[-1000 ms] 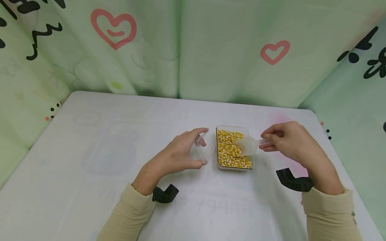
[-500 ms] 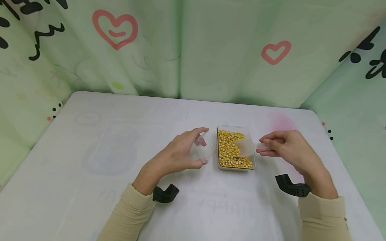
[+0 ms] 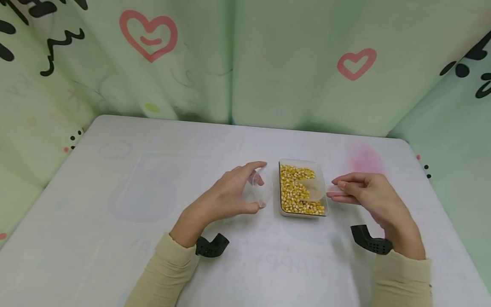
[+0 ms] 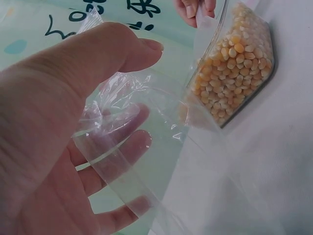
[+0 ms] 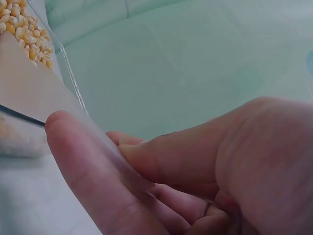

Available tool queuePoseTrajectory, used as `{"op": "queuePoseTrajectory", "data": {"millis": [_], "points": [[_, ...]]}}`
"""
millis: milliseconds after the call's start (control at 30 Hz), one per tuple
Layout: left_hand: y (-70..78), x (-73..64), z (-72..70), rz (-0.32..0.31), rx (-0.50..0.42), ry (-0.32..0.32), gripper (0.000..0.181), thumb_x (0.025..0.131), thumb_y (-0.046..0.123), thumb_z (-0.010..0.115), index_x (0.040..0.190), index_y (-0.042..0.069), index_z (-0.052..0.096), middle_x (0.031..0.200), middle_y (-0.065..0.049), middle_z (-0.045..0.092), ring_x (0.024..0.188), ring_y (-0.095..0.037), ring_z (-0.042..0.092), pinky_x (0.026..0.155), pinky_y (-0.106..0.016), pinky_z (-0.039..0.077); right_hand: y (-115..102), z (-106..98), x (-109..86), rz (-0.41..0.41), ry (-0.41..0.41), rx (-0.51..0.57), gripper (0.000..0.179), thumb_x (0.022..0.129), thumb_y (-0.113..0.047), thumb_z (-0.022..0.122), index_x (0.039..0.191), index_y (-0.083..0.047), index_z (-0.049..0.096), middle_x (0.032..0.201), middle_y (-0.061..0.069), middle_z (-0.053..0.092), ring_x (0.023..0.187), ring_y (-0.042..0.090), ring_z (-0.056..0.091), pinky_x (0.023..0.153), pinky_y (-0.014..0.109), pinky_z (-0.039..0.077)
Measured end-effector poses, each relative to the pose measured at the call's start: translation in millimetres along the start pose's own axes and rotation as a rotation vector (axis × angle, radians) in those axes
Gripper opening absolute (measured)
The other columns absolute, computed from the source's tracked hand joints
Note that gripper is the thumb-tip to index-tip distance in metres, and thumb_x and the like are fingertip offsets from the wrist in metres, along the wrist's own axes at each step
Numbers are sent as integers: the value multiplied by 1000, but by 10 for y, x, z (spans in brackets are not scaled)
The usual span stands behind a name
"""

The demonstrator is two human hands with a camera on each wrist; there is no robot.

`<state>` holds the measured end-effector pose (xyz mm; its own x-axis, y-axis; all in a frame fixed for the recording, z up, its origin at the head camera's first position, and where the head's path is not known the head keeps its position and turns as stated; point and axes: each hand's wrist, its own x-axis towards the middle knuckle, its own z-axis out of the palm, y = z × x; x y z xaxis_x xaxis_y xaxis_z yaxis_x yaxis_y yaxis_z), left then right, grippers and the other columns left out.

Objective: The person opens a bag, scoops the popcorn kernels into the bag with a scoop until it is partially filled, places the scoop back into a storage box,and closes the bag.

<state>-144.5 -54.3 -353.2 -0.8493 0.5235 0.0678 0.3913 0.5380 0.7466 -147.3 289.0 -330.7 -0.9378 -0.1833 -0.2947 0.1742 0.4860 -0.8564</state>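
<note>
A clear rectangular container (image 3: 303, 215) full of yellow corn kernels (image 3: 291, 194) stands on the table. My right hand (image 3: 370, 196) pinches the handle of a translucent scoop (image 3: 313, 189), whose blade is dug into the kernels from the right side. Just left of the container, my left hand (image 3: 220, 196) holds a clear plastic bag (image 4: 171, 117), thumb and fingers spread apart in a curve around it. Nothing shows inside the bag. In the right wrist view the scoop's handle (image 5: 105, 142) runs between thumb and fingers.
The white table (image 3: 153, 256) has rounded far corners and faint printed marks. Behind it and at both sides hangs a light green curtain (image 3: 284, 64) with hearts and black lettering. A black wrist mount (image 3: 212, 246) sits on each wrist.
My right hand has come lower and slightly nearer in the head view, and the scoop sits deeper in the kernels. My left hand and the bag have stayed almost still.
</note>
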Motion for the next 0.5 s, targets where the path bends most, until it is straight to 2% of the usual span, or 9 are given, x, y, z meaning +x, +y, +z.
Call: {"op": "queuePoseTrajectory", "data": {"millis": [300, 500], "points": [[-1, 14, 1, -7, -1, -4, 80, 78, 25, 78, 148, 17, 38, 114, 3, 66, 109, -14, 56, 101, -39, 44, 56, -6, 33, -59, -8, 77, 37, 104, -12, 50, 126, 17, 52, 101, -6, 74, 93, 12, 75, 82, 27, 57], [-6, 13, -3, 0, 6, 0, 80, 78, 24, 78, 148, 17, 39, 114, 3, 66, 108, -13, 56, 101, -38, 44, 113, -13, 41, -55, -21, 147, 41, 103, -14, 52, 126, 20, 49, 101, -3, 74, 94, 14, 75, 82, 27, 57]]}}
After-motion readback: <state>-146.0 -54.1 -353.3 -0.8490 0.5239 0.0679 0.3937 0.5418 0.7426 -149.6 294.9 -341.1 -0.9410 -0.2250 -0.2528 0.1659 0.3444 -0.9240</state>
